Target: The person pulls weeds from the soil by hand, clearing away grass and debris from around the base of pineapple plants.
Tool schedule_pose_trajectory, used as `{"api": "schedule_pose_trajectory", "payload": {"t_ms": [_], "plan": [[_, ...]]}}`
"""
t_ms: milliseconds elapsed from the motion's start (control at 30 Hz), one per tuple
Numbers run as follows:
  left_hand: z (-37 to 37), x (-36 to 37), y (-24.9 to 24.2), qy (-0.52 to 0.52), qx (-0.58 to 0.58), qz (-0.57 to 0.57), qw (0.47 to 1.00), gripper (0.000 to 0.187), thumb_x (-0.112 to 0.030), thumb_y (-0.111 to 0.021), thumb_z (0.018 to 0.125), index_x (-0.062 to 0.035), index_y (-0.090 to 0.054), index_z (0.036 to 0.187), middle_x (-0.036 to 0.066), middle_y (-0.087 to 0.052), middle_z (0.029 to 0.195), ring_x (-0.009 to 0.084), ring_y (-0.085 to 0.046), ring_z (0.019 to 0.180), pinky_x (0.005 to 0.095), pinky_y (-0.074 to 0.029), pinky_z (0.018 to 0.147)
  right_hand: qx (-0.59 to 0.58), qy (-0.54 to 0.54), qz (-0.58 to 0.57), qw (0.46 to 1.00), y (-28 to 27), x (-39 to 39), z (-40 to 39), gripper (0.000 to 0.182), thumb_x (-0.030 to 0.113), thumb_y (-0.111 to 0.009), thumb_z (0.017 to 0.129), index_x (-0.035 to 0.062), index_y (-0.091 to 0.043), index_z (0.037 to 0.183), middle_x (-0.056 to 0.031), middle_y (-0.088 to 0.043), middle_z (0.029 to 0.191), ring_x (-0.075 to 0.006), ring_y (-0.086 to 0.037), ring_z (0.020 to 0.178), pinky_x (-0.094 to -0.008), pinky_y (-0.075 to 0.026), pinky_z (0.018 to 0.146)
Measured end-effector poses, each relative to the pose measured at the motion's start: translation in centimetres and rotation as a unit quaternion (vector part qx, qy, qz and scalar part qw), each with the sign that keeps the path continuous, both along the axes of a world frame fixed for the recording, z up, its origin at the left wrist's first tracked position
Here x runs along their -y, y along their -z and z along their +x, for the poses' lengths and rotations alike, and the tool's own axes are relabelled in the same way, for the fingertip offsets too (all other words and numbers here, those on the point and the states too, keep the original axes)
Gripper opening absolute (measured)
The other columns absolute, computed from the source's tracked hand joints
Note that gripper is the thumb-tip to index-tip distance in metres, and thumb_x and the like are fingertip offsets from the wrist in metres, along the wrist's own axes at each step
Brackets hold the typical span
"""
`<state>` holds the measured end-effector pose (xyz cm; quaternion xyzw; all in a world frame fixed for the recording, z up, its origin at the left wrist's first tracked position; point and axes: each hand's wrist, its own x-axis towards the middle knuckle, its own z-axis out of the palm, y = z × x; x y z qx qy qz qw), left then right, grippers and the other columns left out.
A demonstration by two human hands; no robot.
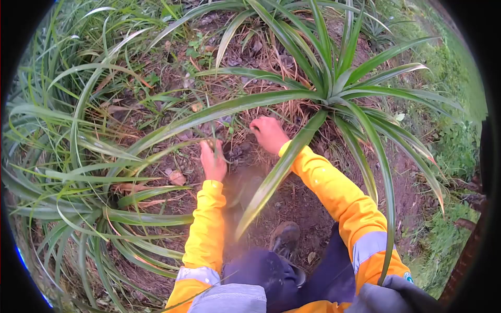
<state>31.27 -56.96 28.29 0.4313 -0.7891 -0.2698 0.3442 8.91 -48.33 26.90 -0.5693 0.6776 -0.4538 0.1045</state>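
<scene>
My left hand [213, 160] is closed just above the ground, its fingers pinched together at a thin blade of grass [212, 128] that rises from them. To its right, my right hand [269, 134] is low over the soil with fingers curled in; whatever they hold, if anything, is hidden. A large pineapple plant [330, 98] with long, stiff leaves stands beside my right hand. One of its leaves [279, 175] crosses in front of my right wrist, and another long leaf [224, 110] arches above both hands. Dark soil and dry litter [240, 151] lie between the hands.
Another leafy plant [99, 208] spreads at the left, its leaves reaching toward my left sleeve. Tall grass [57, 99] grows at the upper left. A brown dry leaf [177, 178] lies near my left hand. My boot [285, 237] rests on bare soil below.
</scene>
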Motion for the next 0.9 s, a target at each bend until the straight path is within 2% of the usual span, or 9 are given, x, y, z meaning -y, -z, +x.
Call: {"api": "schedule_pose_trajectory", "payload": {"t_ms": [167,200,233,433,500,567,733,800,900], "plan": [[0.8,3.4,2.6,0.043,0.049,0.063,0.996,0.024,-0.024,-0.055,0.108,-0.0018,-0.049,0.114,0.024,-0.067,0.098,0.0456,-0.066,0.092,0.0523,-0.049,0.082,-0.092,-0.046,-0.04,0.994,1.6,7.5,-3.7,0.019,0.013,-0.058,0.096,0.0034,-0.065,0.111,-0.0248,-0.069,0.111,-0.0437,-0.069,0.1,-0.0538,-0.055,0.086],[0.3,3.8,1.0,0.071,0.111,0.025,0.991,0.027,-0.027,-0.056,0.108,-0.0016,-0.05,0.115,0.025,-0.066,0.102,0.046,-0.065,0.096,0.0513,-0.049,0.085,-0.069,-0.086,0.263,0.958,-3.8,8.4,-5.5,0.027,0.016,-0.052,0.099,0.0049,-0.062,0.122,-0.0267,-0.067,0.119,-0.0415,-0.069,0.109,-0.0524,-0.056,0.092],[0.0,3.5,-0.3,0.067,0.112,0.13,0.983,0.031,-0.03,-0.055,0.109,-0.0009,-0.05,0.116,0.026,-0.066,0.106,0.0459,-0.065,0.101,0.05,-0.05,0.088,-0.08,-0.043,0.264,0.96,-3.6,9.9,-6.9,0.032,0.025,-0.058,0.098,0.0054,-0.065,0.122,-0.0191,-0.072,0.117,-0.0403,-0.071,0.106,-0.052,-0.056,0.093],[-1.4,8.0,2.5,0.092,0.069,0.277,0.954,0.034,-0.03,-0.058,0.108,0.0006,-0.053,0.122,0.028,-0.066,0.119,0.0445,-0.064,0.114,0.0458,-0.05,0.096,-0.203,-0.133,0.355,0.903,-8.0,8.4,-19.4,0.061,0.01,-0.064,0.087,0.003,-0.049,0.145,-0.0284,-0.072,0.107,-0.0473,-0.07,0.103,-0.0557,-0.054,0.094],[-1.1,8.3,5.8,0.099,0.032,0.27,0.957,0.028,-0.028,-0.059,0.109,-0.003,-0.051,0.117,0.017,-0.06,0.108,0.0306,-0.059,0.101,0.0386,-0.048,0.086,-0.188,-0.177,0.355,0.899,-9.4,6.8,-21.4,0.078,0.013,-0.064,0.091,0.0047,-0.029,0.16,-0.0278,-0.072,0.105,-0.0469,-0.07,0.102,-0.0529,-0.054,0.092],[-0.7,7.9,5.5,0.122,-0.001,0.281,0.952,0.017,-0.022,-0.057,0.111,-0.0118,-0.045,0.106,-0.003,-0.046,0.085,0.0073,-0.046,0.073,0.0275,-0.043,0.064,-0.114,-0.174,0.354,0.912,-11.6,5.5,-21.3,0.075,0.011,-0.065,0.089,-0.0032,-0.027,0.152,-0.0325,-0.07,0.101,-0.0483,-0.069,0.103,-0.0549,-0.053,0.087],[0.3,7.6,0.7,0.184,-0.05,0.372,0.908,0.012,-0.02,-0.054,0.112,-0.0126,-0.045,0.109,-0.005,-0.043,0.086,0.0068,-0.046,0.075,0.0251,-0.043,0.066,-0.059,-0.18,0.329,0.925,-8.2,7.7,-23.6,0.083,0.017,-0.065,0.093,-0.0135,-0.017,0.154,-0.0328,-0.071,0.101,-0.0493,-0.071,0.097,-0.0524,-0.055,0.087],[-0.1,7.5,-1.0,0.176,-0.001,0.373,0.911,0.012,-0.021,-0.055,0.112,-0.0124,-0.046,0.111,-0.005,-0.044,0.088,0.0067,-0.046,0.076,0.025,-0.042,0.067,-0.123,-0.156,0.22,0.955,-6.6,7.1,-24.5,0.087,0.018,-0.066,0.096,-0.0117,-0.015,0.16,-0.0268,-0.073,0.108,-0.0422,-0.071,0.105,-0.0472,-0.054,0.093],[-1.4,6.8,-0.5,0.151,-0.03,0.399,0.904,0.014,-0.022,-0.056,0.112,-0.0116,-0.046,0.113,-0.004,-0.045,0.088,0.0065,-0.047,0.076,0.0251,-0.042,0.067,0.135,-0.14,0.352,0.915,-11.0,5.8,-24.1,0.086,0.008,-0.064,0.104,0.0016,-0.007,0.169,-0.0105,-0.067,0.116,-0.0178,-0.063,0.107,-0.0344,-0.05,0.102]]}}
